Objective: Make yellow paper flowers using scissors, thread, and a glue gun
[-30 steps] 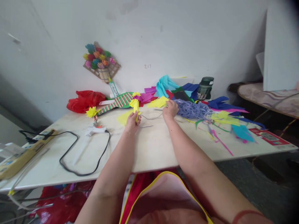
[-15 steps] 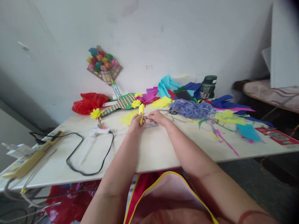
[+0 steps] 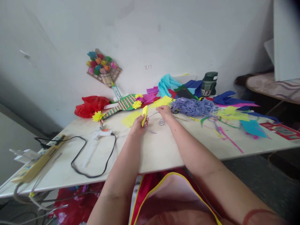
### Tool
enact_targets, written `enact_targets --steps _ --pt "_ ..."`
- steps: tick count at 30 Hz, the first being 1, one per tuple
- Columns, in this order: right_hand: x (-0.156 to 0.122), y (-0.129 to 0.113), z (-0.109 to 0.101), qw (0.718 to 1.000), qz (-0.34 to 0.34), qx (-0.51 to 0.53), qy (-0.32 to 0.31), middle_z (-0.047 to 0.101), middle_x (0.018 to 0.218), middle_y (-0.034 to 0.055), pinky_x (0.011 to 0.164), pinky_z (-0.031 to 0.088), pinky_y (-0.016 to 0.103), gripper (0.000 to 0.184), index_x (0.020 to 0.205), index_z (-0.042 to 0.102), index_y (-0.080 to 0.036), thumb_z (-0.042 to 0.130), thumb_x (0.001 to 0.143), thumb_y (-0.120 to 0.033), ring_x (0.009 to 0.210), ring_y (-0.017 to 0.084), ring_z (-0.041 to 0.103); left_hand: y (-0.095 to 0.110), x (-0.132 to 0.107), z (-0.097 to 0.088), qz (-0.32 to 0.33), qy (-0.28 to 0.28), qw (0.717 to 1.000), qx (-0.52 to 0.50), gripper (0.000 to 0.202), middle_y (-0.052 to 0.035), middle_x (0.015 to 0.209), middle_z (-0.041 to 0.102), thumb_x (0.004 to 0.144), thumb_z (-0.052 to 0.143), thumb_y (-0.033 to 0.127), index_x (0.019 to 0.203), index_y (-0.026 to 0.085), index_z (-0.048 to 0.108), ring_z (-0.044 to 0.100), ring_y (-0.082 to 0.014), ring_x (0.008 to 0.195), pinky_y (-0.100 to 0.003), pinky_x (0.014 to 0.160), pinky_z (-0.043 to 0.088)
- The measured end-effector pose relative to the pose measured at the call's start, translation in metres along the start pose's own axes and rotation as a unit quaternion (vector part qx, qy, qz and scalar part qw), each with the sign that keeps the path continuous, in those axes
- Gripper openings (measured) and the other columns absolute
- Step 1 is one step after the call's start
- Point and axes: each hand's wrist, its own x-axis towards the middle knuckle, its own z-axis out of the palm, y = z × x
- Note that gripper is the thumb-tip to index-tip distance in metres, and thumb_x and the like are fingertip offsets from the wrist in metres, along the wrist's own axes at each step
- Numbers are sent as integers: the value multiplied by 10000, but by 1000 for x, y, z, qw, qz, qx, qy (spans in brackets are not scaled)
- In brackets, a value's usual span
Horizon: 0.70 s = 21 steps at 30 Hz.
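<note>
Closed around a folded strip of yellow crepe paper (image 3: 144, 115), my left hand (image 3: 138, 125) is above the middle of the table. A purple string (image 3: 153, 114) stretches from that paper to my right hand (image 3: 164, 112), whose fingers pinch it. A loose end of the string hangs below my left hand, and a small coil lies on the table under my right wrist. Just behind my left hand lies a flat yellow sheet (image 3: 130, 119). The big tangle of purple string (image 3: 194, 107) is to the right of my right hand.
A white glue gun (image 3: 101, 134) with a black cord lies at left near a power strip (image 3: 38, 159). Behind it is a green, stick-striped guitar shape (image 3: 126, 103) with paper flowers. Coloured paper scraps (image 3: 253, 128) and a dark green bottle (image 3: 209, 83) stand right.
My right hand has moved away to the right and slightly up, drawing the purple string straight from the yellow paper. My left hand keeps its hold. The view has shifted slightly.
</note>
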Motion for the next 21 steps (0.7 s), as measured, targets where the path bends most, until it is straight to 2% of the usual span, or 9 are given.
enact_targets --steps 5,14,16,21 --pt "3 0 -9 994 -6 -100 51 558 567 11 574 337 243 250 593 613 -155 511 749 -321 586 136 478 2 -1 1 -39 3 999 -21 135 -13 573 504 801 506 247 791 113 506 337 -21 368 -133 343 246" --pt "-1 -1 -20 977 86 -164 110 655 836 95 658 381 291 257 786 678 -175 451 811 -293 767 206 551 2 1 -3 -62 -5 998 -20 130 -18 576 507 809 493 240 774 115 503 334 -15 357 -122 328 242" --pt "-2 -1 -20 974 60 -181 120 646 918 106 706 388 312 260 851 681 -176 439 810 -261 832 220 542 1 1 -4 -56 -9 998 -21 117 -17 581 508 800 507 232 774 118 500 336 -12 360 -118 330 239" --pt "-6 -9 -17 961 -89 -214 152 614 1068 112 863 350 369 256 956 668 -155 494 775 -206 1008 251 482 0 2 -6 -51 -12 998 -21 136 -9 589 501 771 558 241 774 117 501 318 -1 360 -111 323 207"
